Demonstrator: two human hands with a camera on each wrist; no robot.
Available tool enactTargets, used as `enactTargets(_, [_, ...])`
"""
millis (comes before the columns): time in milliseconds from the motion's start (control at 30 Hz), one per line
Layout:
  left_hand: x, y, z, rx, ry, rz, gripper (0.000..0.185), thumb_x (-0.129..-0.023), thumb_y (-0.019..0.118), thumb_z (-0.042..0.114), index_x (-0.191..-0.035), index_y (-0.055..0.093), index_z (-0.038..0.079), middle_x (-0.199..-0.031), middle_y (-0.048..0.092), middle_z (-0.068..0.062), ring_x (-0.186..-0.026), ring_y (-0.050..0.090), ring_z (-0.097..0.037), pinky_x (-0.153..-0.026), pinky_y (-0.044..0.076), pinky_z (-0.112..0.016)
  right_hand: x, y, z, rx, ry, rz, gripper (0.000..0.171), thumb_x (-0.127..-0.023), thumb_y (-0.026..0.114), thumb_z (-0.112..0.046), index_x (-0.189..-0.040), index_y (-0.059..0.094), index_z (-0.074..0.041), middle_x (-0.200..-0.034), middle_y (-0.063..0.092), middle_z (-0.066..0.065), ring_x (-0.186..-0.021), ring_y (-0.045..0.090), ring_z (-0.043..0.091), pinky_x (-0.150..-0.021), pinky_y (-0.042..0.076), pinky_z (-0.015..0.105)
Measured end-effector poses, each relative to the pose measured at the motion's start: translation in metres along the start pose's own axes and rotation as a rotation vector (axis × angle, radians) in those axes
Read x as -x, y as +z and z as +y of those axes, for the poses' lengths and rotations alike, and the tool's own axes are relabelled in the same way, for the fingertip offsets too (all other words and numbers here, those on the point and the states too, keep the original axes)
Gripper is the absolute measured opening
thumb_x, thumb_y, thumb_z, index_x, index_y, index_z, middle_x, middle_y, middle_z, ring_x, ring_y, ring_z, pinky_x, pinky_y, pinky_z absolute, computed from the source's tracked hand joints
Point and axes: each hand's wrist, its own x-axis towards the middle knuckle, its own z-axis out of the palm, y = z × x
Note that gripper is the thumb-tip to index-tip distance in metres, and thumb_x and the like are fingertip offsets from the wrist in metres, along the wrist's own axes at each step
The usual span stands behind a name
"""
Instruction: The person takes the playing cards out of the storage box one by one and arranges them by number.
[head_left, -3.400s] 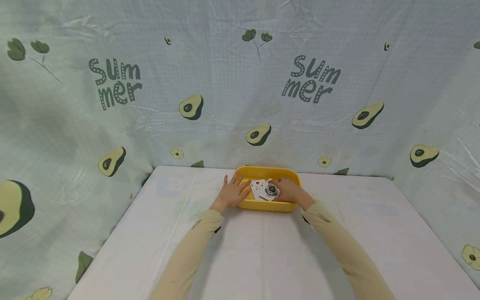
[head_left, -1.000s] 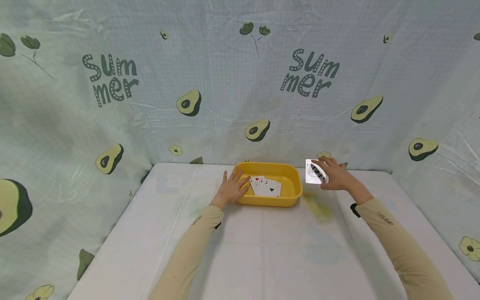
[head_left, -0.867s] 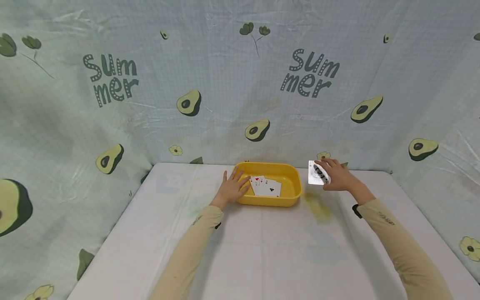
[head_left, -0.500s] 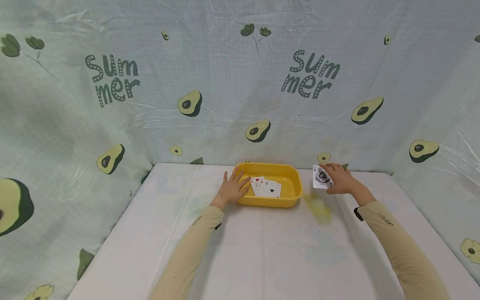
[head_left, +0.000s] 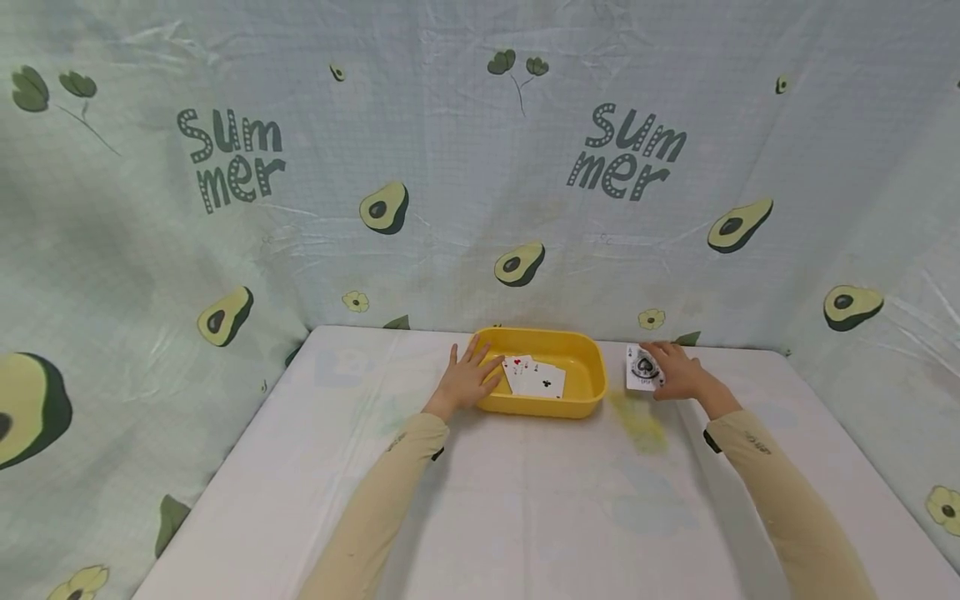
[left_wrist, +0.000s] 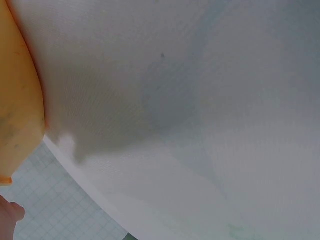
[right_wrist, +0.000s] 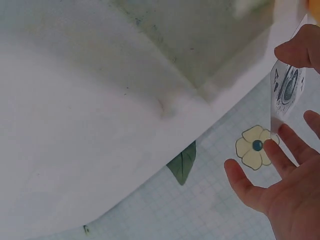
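Note:
A yellow tray [head_left: 581, 400] stands at the back middle of the white table, with a few face-up playing cards [head_left: 534, 379] fanned inside it. My left hand [head_left: 471, 375] rests flat on the tray's left rim, fingers straight and spread. In the left wrist view only the tray's wall [left_wrist: 17, 110] and a fingertip [left_wrist: 10, 215] show. Right of the tray, my right hand [head_left: 671, 371] pinches an ace of spades card [head_left: 643, 369] low over the table. The right wrist view shows that card [right_wrist: 287, 87] under my thumb [right_wrist: 300, 52], the other fingers [right_wrist: 280, 160] spread.
A pale green cloth printed with avocados [head_left: 517, 265] walls in the table at the back and both sides. A yellowish stain [head_left: 637, 421] marks the tablecloth [head_left: 525, 517] in front of the held card. My two sleeved forearms lie across the table's near half.
My right hand lifted the ace of spades out of the tray, carried it right and has lowered it toward the table. The left hand has stayed on the rim.

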Motion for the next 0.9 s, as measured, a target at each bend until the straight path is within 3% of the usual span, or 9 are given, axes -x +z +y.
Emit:
enactTargets(500, [0.001,0.0,0.001,-0.013,-0.005,0.008,0.046,-0.095,0.031,0.04,-0.137,0.037,0.022,-0.149,0.022,-0.007,-0.14,0.004,-0.027,-0.108,0.005,-0.057,-0.007,0.012,0.0,0.065,-0.004,-0.007,0.082,-0.067,0.071,-0.02,-0.136,0.031,-0.003,-0.134,0.032,0.026,-0.121,0.028,0.049,-0.081,0.019,0.077])
enactTargets(900, [0.001,0.001,0.0,-0.009,0.004,0.021,0.044,-0.095,0.034,0.037,-0.136,0.038,0.022,-0.148,0.024,-0.008,-0.14,0.005,-0.028,-0.107,0.005,-0.057,-0.012,0.017,0.002,0.114,0.031,-0.03,0.083,-0.066,0.075,-0.022,-0.136,0.032,-0.004,-0.135,0.035,0.025,-0.121,0.024,0.048,-0.084,0.018,0.076])
